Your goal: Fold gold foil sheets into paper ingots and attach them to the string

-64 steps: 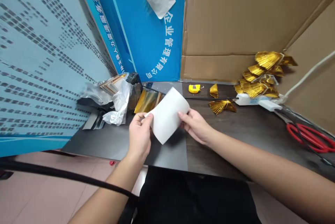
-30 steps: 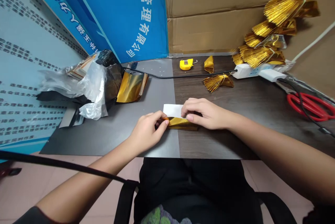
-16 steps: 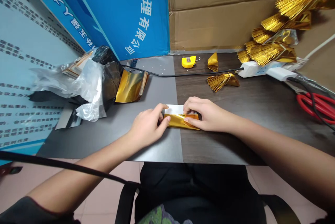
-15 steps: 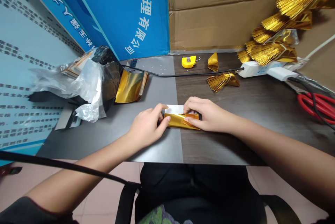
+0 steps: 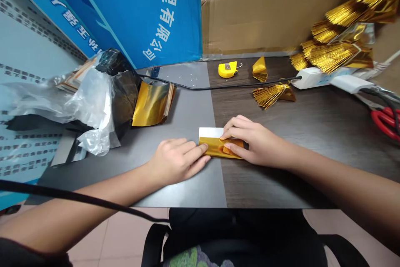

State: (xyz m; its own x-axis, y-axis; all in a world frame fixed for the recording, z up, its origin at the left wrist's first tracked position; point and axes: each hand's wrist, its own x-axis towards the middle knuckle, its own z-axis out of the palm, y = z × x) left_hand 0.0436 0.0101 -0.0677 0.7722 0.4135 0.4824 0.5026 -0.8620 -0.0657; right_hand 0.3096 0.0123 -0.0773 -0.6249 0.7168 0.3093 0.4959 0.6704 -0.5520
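On the table in front of me lies a sheet of gold foil paper [image 5: 215, 147], folded so that a strip of its white back shows along the far edge. My left hand [image 5: 179, 159] is at the near left corner, its index fingertip on the foil and its thumb along the folded edge, the other fingers curled. At the right end, my right hand [image 5: 250, 140] holds the sheet, thumb near the fold and fingers bent over the top. The paper under the right fingers is partly hidden.
Left stand a stack of gold foil sheets [image 5: 150, 104] and crumpled plastic bags [image 5: 96, 104]. Behind are a yellow tape measure [image 5: 227, 69], a pleated gold fan [image 5: 270, 95], a small gold piece [image 5: 259, 69] and a black cable [image 5: 218, 87]. Right are a power strip [image 5: 309, 78] and red-handled scissors [image 5: 386, 121].
My left hand has drawn back from the white strip to the near left corner of the foil, its thumb now lower. My right hand keeps its hold. The camera view has shifted slightly.
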